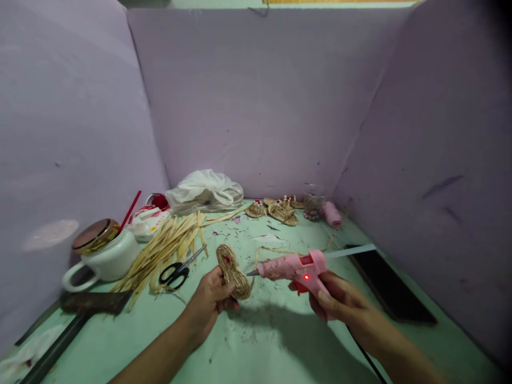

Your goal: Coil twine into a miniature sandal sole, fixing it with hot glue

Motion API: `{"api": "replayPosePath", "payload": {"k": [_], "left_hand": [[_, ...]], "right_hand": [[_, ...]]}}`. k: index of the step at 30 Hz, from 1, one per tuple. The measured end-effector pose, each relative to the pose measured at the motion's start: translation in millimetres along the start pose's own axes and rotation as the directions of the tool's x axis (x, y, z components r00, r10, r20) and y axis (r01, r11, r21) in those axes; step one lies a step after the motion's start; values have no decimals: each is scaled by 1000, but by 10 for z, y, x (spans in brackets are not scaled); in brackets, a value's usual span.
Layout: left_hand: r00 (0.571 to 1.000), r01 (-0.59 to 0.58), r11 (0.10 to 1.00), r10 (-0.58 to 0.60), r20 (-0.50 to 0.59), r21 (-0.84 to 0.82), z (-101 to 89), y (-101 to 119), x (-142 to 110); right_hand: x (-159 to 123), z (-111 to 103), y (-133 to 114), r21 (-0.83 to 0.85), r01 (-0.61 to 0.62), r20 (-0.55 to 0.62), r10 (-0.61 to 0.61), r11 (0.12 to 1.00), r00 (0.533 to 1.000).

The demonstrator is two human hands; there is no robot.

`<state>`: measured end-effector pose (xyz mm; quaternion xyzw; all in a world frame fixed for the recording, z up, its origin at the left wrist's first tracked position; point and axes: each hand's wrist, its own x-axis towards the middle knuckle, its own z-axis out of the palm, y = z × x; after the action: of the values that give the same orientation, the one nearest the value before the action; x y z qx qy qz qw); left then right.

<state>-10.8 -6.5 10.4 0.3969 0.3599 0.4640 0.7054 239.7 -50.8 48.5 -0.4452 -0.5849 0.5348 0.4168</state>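
Note:
My left hand [214, 296] grips a small woven straw shoe sole [233, 272], held upright with a red spot near its upper part. In my right hand [334, 296] is a pink hot glue gun [294, 266], its red light lit and a clear glue stick [351, 250] poking out of the back. The metal nozzle points at the sole's right edge; whether it touches cannot be made out. A strand of straw cord [276, 249] lies behind the gun. Black-handled scissors [176, 273] rest left of my left hand.
Dry straw strips [168, 237] and a white mug [116, 258] with a jar [96, 234] on it are at left, near a hammer-like tool [86, 306]. Behind stand a white plastic bag [206, 189], finished straw slippers [282, 212] and a pink thread spool [332, 214]. A dark flat slab [394, 288] lies right.

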Motion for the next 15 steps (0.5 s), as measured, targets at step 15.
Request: {"api": "replayPosePath", "payload": {"k": [15], "left_hand": [[1000, 14, 1000, -15, 14, 17, 6, 19, 1]], "right_hand": [[-4, -4, 37, 28, 12, -10, -12, 1000, 1000]]}}
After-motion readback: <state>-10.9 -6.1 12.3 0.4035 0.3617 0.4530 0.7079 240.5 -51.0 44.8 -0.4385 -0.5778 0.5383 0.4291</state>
